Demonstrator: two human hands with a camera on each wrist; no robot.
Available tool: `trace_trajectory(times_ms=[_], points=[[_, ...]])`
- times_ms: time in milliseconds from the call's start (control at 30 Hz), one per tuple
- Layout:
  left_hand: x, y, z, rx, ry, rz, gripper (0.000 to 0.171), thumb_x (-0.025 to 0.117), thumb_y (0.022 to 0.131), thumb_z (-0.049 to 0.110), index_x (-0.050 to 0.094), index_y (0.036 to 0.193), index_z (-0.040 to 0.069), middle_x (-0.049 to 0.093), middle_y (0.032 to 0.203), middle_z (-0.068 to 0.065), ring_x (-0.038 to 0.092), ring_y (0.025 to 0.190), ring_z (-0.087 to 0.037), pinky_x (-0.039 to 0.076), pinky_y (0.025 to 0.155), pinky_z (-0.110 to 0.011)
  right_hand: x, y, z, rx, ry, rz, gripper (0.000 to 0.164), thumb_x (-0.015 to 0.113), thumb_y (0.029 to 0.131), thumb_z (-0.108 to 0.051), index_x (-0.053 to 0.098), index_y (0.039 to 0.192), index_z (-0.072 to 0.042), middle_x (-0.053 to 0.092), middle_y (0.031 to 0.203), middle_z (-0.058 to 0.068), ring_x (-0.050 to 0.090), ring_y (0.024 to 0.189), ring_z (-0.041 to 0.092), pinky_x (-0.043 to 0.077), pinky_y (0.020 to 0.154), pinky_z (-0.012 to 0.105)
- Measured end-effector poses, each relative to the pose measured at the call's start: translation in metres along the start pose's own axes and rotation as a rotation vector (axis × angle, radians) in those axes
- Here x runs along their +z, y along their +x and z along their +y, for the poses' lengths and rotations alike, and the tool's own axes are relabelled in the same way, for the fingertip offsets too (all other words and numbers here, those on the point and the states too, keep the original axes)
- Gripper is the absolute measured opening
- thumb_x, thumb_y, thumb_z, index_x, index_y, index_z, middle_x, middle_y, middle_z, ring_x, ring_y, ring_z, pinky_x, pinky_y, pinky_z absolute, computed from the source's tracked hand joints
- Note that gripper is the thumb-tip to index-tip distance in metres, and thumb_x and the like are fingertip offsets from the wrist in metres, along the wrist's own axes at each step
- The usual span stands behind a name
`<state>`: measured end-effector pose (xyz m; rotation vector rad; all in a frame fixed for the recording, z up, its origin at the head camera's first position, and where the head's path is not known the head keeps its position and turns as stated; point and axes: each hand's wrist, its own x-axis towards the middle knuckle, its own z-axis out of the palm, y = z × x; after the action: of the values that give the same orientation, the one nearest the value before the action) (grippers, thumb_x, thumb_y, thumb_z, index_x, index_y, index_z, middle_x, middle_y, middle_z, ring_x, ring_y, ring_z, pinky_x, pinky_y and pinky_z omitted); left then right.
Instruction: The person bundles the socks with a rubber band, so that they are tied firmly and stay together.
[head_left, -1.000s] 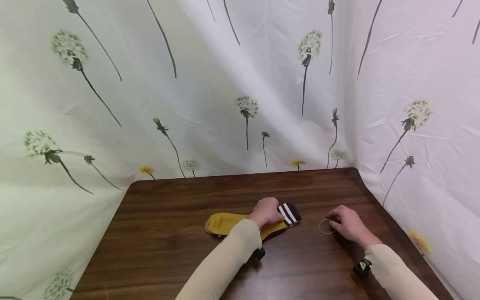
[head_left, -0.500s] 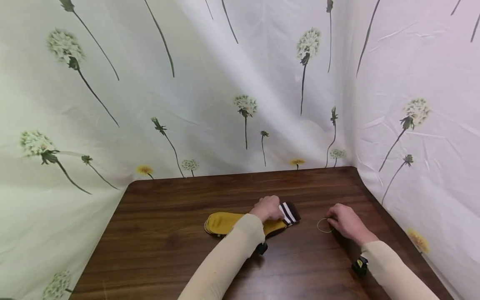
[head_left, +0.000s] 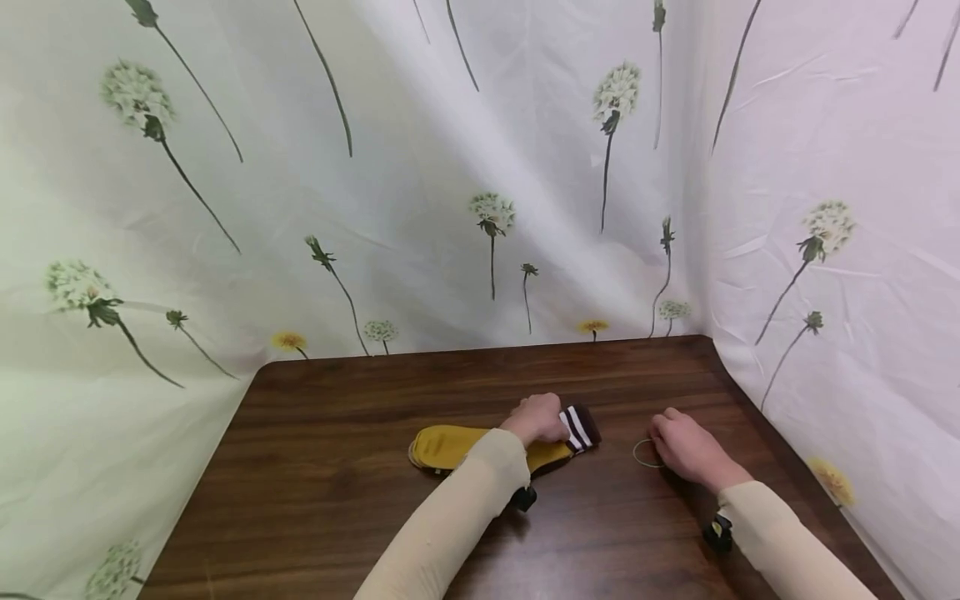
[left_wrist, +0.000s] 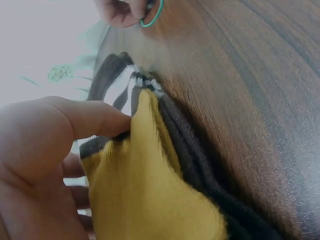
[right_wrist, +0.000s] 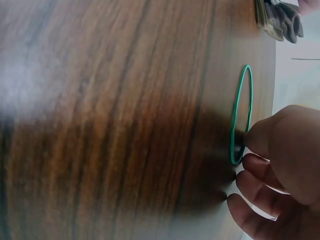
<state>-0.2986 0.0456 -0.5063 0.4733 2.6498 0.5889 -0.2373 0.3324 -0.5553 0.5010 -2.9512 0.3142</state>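
Note:
A stack of yellow socks (head_left: 442, 447) with dark undersides and brown-and-white striped cuffs (head_left: 579, 427) lies on the table. My left hand (head_left: 536, 418) grips it just short of the cuffs. The left wrist view shows the thumb (left_wrist: 95, 119) pressed on the yellow knit (left_wrist: 135, 165), with the fingers curled behind the fabric. To the right, my right hand (head_left: 692, 450) pinches a thin green rubber band (head_left: 643, 455) at its near end. In the right wrist view the band (right_wrist: 234, 120) forms a long loop stretching away from the thumb and forefinger, close over the tabletop.
The dark wood-grain table (head_left: 337, 517) has rounded back corners. A white curtain (head_left: 420, 275) printed with dandelions hangs behind it and along both sides. Small black devices sit at both wrists, the right one (head_left: 717, 533) hanging low over the wood.
The right hand has shifted slightly left and its fingers have turned further over the rubber band. The left hand and the socks stay nearly where they were.

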Motion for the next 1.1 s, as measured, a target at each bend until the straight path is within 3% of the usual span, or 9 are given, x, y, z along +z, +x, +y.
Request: trace_trajectory(times_ms=[133, 300, 500, 833, 967, 1100], points=[[-0.003, -0.001, -0.007, 0.063, -0.117, -0.012, 0.013, 0.076, 0.092, 0.018, 0.07, 0.087, 0.008, 0.06, 0.079, -0.001, 0.05, 0.067, -0.015, 0.041, 0.06, -0.027, -0.001, 0.001, 0.0, -0.038, -0.013, 0.004, 0.012, 0.071, 0.091, 0.0, 0.066, 0.087, -0.009, 0.052, 0.081, 0.003, 0.053, 0.071, 0.017, 0.05, 0.062, 0.036], [-0.004, 0.001, -0.017, 0.075, -0.209, -0.051, 0.015, 0.072, 0.097, 0.018, 0.075, 0.09, 0.005, 0.059, 0.08, -0.003, 0.047, 0.067, -0.016, 0.039, 0.062, -0.03, -0.006, 0.003, 0.0, -0.052, 0.02, -0.003, 0.017, 0.078, 0.087, 0.0, 0.068, 0.084, -0.013, 0.056, 0.081, 0.0, 0.057, 0.072, 0.015, 0.052, 0.064, 0.036], [-0.004, 0.0, -0.021, 0.075, -0.223, -0.034, 0.016, 0.072, 0.099, 0.018, 0.077, 0.107, 0.005, 0.066, 0.093, -0.004, 0.055, 0.078, -0.018, 0.045, 0.07, -0.031, -0.007, 0.005, -0.002, -0.049, 0.031, -0.023, 0.021, 0.078, 0.088, 0.001, 0.065, 0.08, -0.014, 0.054, 0.078, -0.001, 0.053, 0.07, 0.013, 0.05, 0.061, 0.034], [-0.002, -0.002, -0.024, 0.085, -0.25, -0.032, 0.026, 0.073, 0.098, 0.017, 0.075, 0.12, 0.004, 0.069, 0.106, -0.005, 0.057, 0.085, -0.018, 0.049, 0.078, -0.032, -0.006, 0.006, -0.003, -0.044, 0.011, -0.055, 0.016, 0.072, 0.089, 0.0, 0.061, 0.082, -0.01, 0.049, 0.079, 0.0, 0.047, 0.068, 0.013, 0.045, 0.06, 0.031], [-0.001, -0.001, -0.026, 0.091, -0.257, -0.027, 0.031, 0.074, 0.097, 0.016, 0.073, 0.126, 0.003, 0.071, 0.116, -0.007, 0.057, 0.087, -0.018, 0.05, 0.081, -0.033, -0.006, 0.006, -0.002, -0.005, 0.118, -0.045, 0.016, 0.069, 0.088, 0.0, 0.06, 0.079, -0.011, 0.05, 0.077, 0.0, 0.047, 0.068, 0.012, 0.043, 0.06, 0.03], [0.0, 0.0, -0.028, 0.097, -0.254, -0.021, 0.034, 0.073, 0.097, 0.017, 0.072, 0.128, 0.003, 0.071, 0.122, -0.008, 0.058, 0.09, -0.017, 0.052, 0.084, -0.034, -0.005, 0.007, 0.001, 0.092, 0.269, -0.053, 0.013, 0.067, 0.09, -0.004, 0.062, 0.08, -0.011, 0.056, 0.074, -0.003, 0.05, 0.068, 0.011, 0.043, 0.064, 0.028]])
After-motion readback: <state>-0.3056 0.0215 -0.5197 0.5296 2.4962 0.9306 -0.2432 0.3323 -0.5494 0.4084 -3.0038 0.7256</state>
